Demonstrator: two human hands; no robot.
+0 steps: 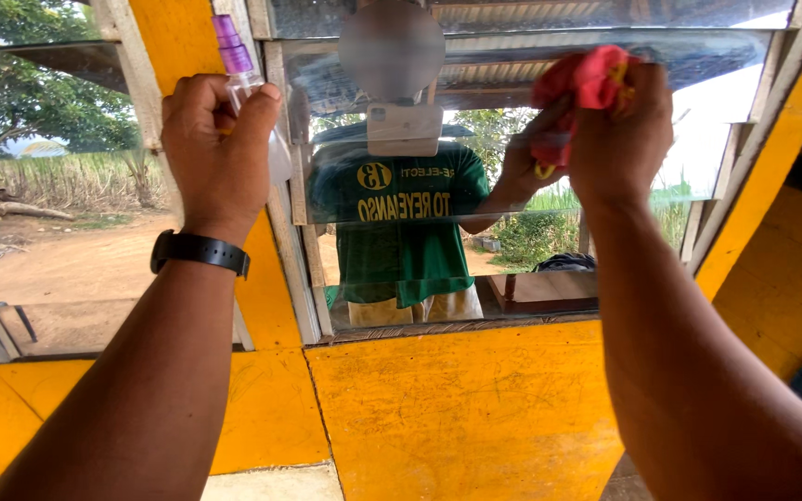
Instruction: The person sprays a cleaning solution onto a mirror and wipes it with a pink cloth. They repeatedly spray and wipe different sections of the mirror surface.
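My left hand (218,148) is raised and closed around a clear spray bottle (245,83) with a purple top, held upright in front of the window frame. A black band sits on that wrist. My right hand (620,130) grips a bunched red cloth (591,79) and presses it against the upper right of a louvred glass pane (475,241). The glass reflects a person in a green shirt with the cloth and arm mirrored.
The window is set in a yellow painted wooden wall (466,408). A grey wooden post (294,250) divides it from an open window (58,186) at left showing dirt ground, trees and grass. A yellow side wall (791,269) stands at right.
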